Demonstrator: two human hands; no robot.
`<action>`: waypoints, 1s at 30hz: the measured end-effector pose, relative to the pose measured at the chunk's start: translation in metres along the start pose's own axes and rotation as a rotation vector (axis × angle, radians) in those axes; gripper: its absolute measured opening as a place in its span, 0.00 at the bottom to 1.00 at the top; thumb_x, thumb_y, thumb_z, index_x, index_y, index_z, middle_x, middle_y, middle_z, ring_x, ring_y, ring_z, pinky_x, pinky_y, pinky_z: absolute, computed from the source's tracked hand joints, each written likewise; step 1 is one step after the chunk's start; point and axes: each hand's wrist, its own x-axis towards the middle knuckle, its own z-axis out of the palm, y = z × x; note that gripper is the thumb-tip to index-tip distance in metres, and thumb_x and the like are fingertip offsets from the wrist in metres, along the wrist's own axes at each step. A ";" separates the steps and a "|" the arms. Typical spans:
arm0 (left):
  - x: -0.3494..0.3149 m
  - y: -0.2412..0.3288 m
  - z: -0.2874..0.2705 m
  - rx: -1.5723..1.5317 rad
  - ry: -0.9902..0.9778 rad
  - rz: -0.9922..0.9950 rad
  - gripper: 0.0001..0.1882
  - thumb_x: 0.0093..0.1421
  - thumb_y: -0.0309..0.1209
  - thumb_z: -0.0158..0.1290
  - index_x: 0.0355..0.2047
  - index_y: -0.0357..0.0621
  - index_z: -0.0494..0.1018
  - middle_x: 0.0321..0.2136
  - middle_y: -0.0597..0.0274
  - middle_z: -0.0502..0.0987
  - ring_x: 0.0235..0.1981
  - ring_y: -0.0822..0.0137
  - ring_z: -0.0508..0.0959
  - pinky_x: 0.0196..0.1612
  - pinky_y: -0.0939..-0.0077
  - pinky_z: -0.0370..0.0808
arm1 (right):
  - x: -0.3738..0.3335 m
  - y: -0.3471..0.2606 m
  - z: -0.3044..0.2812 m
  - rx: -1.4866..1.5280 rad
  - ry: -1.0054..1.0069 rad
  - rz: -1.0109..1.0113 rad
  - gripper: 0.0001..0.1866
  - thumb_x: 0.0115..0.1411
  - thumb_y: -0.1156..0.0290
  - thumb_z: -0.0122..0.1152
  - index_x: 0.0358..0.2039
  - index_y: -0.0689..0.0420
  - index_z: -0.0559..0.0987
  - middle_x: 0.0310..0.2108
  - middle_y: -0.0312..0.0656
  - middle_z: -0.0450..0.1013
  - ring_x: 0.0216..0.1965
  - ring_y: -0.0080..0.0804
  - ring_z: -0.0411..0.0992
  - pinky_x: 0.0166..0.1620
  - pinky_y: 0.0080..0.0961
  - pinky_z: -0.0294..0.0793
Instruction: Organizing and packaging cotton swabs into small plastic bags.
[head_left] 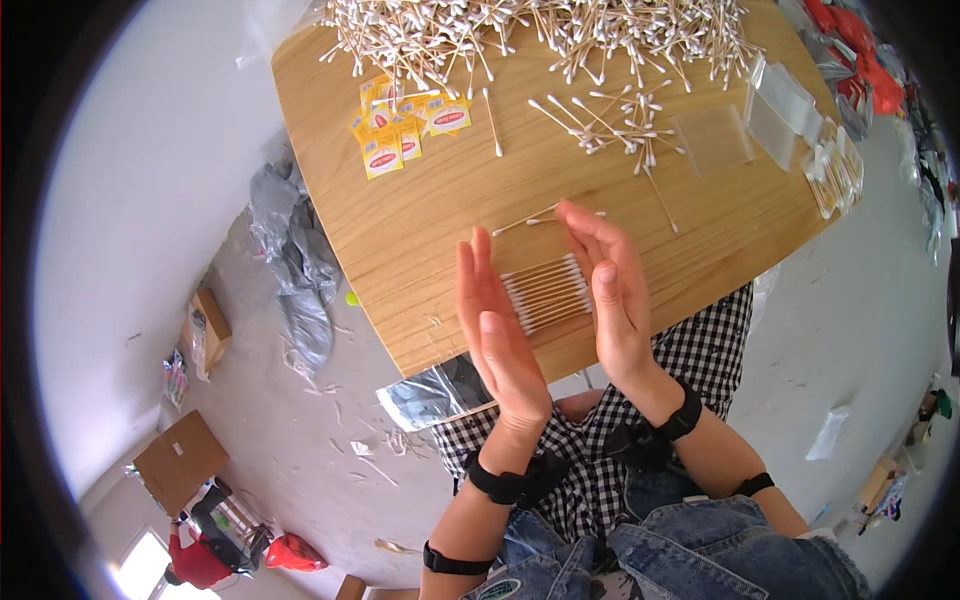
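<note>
Head view: two flattened hands frame a neat row of cotton swabs

At the near part of a wooden table (400,250), seen from above, a row of cotton swabs (547,293) lies side by side, sticks running left to right, so that white tips make a column at each end. The left hand (505,345) stands along the left-hand tips and the right hand (618,310) along the right-hand ones. Both are unclenched, fingers extended, palms turned inward, grasping nothing. Whether either palm touches the tips is too fine to tell.

Just past the fingertips lie a couple of stray swabs (525,219), at an angle to the row. Farther back are a small loose scatter of swabs (600,140) and, along the far edge, a large tangled heap (430,40). Yellow printed cards (383,155) sit back on the left; clear plastic sleeves (785,110) and a pile of swab-filled packets (833,170) lie to the right.

The step in hand looks like squaring up the row, with the palms serving as two walls. Judging by its already even layout, the next move would call for light, equal pressure from both sides, keeping the sticks parallel and flat, before the set is gathered up as one. Pressing harder on one side could make the row buckle or fan out.
</note>
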 end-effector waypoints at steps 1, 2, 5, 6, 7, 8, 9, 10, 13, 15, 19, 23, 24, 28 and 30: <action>-0.002 0.001 0.003 0.002 -0.014 0.003 0.37 0.71 0.49 0.38 0.71 0.39 0.49 0.71 0.45 0.50 0.73 0.59 0.49 0.73 0.66 0.43 | 0.000 0.000 0.000 -0.030 -0.007 -0.009 0.29 0.74 0.55 0.41 0.63 0.66 0.61 0.66 0.53 0.58 0.69 0.40 0.55 0.71 0.38 0.50; -0.003 0.004 0.004 0.007 -0.028 0.008 0.38 0.70 0.50 0.39 0.71 0.39 0.48 0.71 0.45 0.50 0.73 0.60 0.49 0.74 0.66 0.42 | 0.001 0.000 -0.002 -0.031 -0.010 -0.004 0.29 0.74 0.55 0.41 0.63 0.66 0.61 0.66 0.53 0.58 0.69 0.40 0.55 0.71 0.38 0.50; -0.001 0.004 0.003 -0.012 0.006 0.004 0.39 0.68 0.52 0.40 0.72 0.41 0.48 0.72 0.46 0.49 0.74 0.60 0.47 0.74 0.66 0.40 | 0.004 -0.004 -0.009 -0.110 0.004 -0.009 0.32 0.74 0.49 0.39 0.64 0.66 0.61 0.67 0.54 0.57 0.69 0.42 0.54 0.71 0.39 0.50; -0.001 0.003 0.003 -0.041 0.005 -0.003 0.40 0.68 0.52 0.40 0.72 0.42 0.48 0.72 0.47 0.48 0.74 0.60 0.46 0.74 0.66 0.40 | 0.002 -0.004 -0.009 -0.112 0.003 -0.006 0.32 0.74 0.49 0.39 0.64 0.66 0.61 0.67 0.54 0.57 0.69 0.42 0.54 0.71 0.39 0.50; -0.002 0.004 0.003 -0.042 0.007 -0.005 0.40 0.68 0.52 0.40 0.72 0.42 0.48 0.72 0.47 0.48 0.74 0.60 0.46 0.74 0.66 0.40 | -0.001 -0.003 -0.008 -0.102 -0.023 0.012 0.33 0.74 0.49 0.39 0.64 0.66 0.60 0.67 0.54 0.57 0.70 0.42 0.54 0.71 0.39 0.49; -0.004 0.002 0.006 -0.041 -0.015 -0.025 0.40 0.68 0.53 0.41 0.72 0.42 0.48 0.72 0.47 0.48 0.74 0.60 0.46 0.74 0.66 0.39 | -0.003 -0.003 -0.009 -0.098 -0.048 0.029 0.33 0.74 0.49 0.39 0.64 0.67 0.59 0.67 0.55 0.57 0.70 0.42 0.53 0.71 0.39 0.49; -0.007 0.001 0.008 -0.040 -0.037 -0.045 0.40 0.68 0.53 0.41 0.72 0.42 0.48 0.72 0.47 0.49 0.74 0.60 0.46 0.74 0.65 0.39 | -0.005 -0.004 -0.010 -0.104 -0.046 0.031 0.33 0.74 0.49 0.39 0.64 0.67 0.59 0.67 0.55 0.57 0.70 0.42 0.53 0.71 0.39 0.49; -0.009 0.001 0.009 -0.046 -0.039 -0.049 0.40 0.68 0.53 0.41 0.72 0.42 0.48 0.72 0.47 0.49 0.74 0.60 0.46 0.74 0.65 0.39 | -0.007 -0.005 -0.010 -0.106 -0.027 0.044 0.34 0.73 0.47 0.38 0.64 0.66 0.60 0.67 0.55 0.57 0.70 0.43 0.54 0.72 0.40 0.49; -0.016 0.008 0.005 -0.056 -0.032 -0.087 0.40 0.67 0.53 0.41 0.72 0.42 0.48 0.72 0.47 0.49 0.74 0.59 0.46 0.74 0.64 0.37 | -0.010 -0.007 -0.012 0.000 0.009 0.082 0.35 0.73 0.45 0.37 0.64 0.65 0.61 0.67 0.56 0.57 0.70 0.44 0.54 0.72 0.41 0.49; -0.018 0.012 0.003 -0.028 -0.014 -0.059 0.40 0.68 0.51 0.41 0.72 0.41 0.48 0.72 0.47 0.49 0.74 0.57 0.46 0.73 0.61 0.39 | -0.011 -0.010 -0.020 0.089 0.077 0.109 0.33 0.74 0.48 0.37 0.63 0.65 0.62 0.66 0.56 0.59 0.69 0.43 0.56 0.72 0.40 0.50; -0.019 0.012 -0.017 1.035 -0.406 0.241 0.43 0.66 0.49 0.48 0.70 0.32 0.49 0.72 0.41 0.48 0.73 0.46 0.46 0.71 0.46 0.44 | -0.009 -0.017 -0.040 -0.085 0.107 0.052 0.25 0.75 0.59 0.38 0.61 0.66 0.65 0.65 0.56 0.61 0.69 0.43 0.57 0.71 0.40 0.52; -0.029 0.002 -0.013 1.620 -0.653 0.324 0.58 0.55 0.67 0.48 0.68 0.25 0.49 0.71 0.37 0.49 0.73 0.43 0.47 0.71 0.44 0.46 | -0.010 -0.020 -0.044 -0.184 0.100 0.024 0.23 0.74 0.62 0.41 0.61 0.67 0.65 0.64 0.56 0.62 0.67 0.43 0.59 0.70 0.41 0.55; -0.028 0.000 -0.012 1.618 -0.656 0.325 0.58 0.55 0.67 0.48 0.68 0.25 0.49 0.71 0.37 0.49 0.73 0.43 0.47 0.71 0.44 0.46 | -0.012 -0.019 -0.046 -0.187 0.108 0.014 0.22 0.74 0.63 0.43 0.60 0.66 0.66 0.63 0.54 0.63 0.66 0.41 0.61 0.69 0.40 0.57; -0.021 0.001 -0.008 1.643 -0.614 0.337 0.61 0.53 0.69 0.47 0.68 0.24 0.49 0.70 0.34 0.49 0.72 0.42 0.49 0.70 0.47 0.50 | -0.014 -0.022 -0.043 -0.223 0.113 0.029 0.20 0.74 0.65 0.44 0.59 0.65 0.67 0.62 0.51 0.65 0.66 0.40 0.61 0.68 0.39 0.60; -0.020 -0.001 -0.005 1.647 -0.603 0.339 0.62 0.53 0.70 0.47 0.67 0.23 0.49 0.69 0.34 0.50 0.72 0.42 0.50 0.70 0.48 0.51 | -0.015 -0.020 -0.044 -0.223 0.108 0.026 0.21 0.74 0.64 0.44 0.59 0.65 0.67 0.62 0.51 0.64 0.66 0.40 0.61 0.68 0.39 0.59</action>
